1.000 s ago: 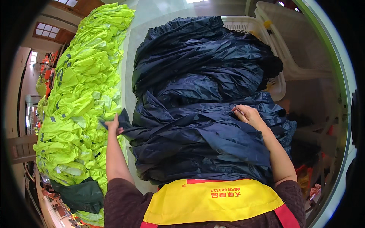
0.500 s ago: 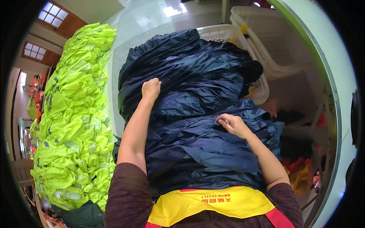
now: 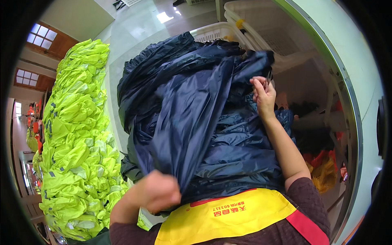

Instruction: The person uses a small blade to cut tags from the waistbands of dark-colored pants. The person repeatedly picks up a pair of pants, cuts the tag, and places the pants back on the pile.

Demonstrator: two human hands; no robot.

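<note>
A heap of dark navy garments in thin, shiny cloth lies in front of me. My left hand, blurred by motion, is closed at the near left of the heap, by my yellow apron. From it a navy garment stretches up and away across the pile. At the far right of the heap my right hand is closed around a small, dark metal tool, perhaps thread snips. A bunched dark end of cloth lies just beyond those fingers; whether they also grip it, I cannot tell.
A long pile of neon yellow garments runs along the left. White plastic baskets stand behind the heap. A metal-edged pale surface curves along the right, with orange and red cloth low beside it.
My left hand has pulled a navy garment toward me, from the pile's middle to its near left. My right hand has moved away from me to the far right of the heap.
</note>
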